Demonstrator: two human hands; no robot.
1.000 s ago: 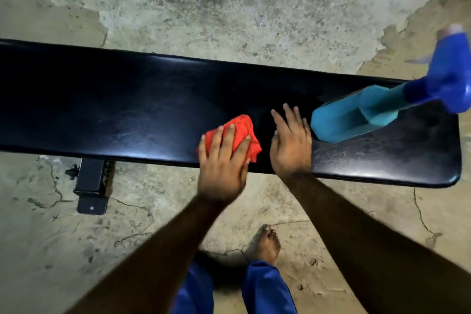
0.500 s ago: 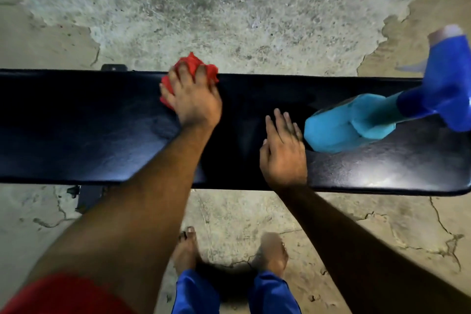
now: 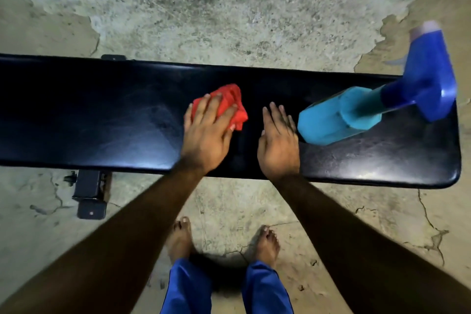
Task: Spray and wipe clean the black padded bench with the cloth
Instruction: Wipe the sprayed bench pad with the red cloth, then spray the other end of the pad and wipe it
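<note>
Across the middle of the black padded bench (image 3: 102,120), the left hand (image 3: 206,135) presses a crumpled red cloth (image 3: 229,104) flat against the padding, fingers spread over it rather than curled round it; the cloth lies roughly midway between the near and far edges; the right hand (image 3: 279,143) rests just beside it, palm down with straight fingers, holding nothing; a turquoise spray bottle (image 3: 339,116) with a blue trigger head (image 3: 428,84) stands near the bench's right end, just beside the right hand; bare feet (image 3: 179,237) stand on cracked concrete floor (image 3: 229,7) below the near edge.
</note>
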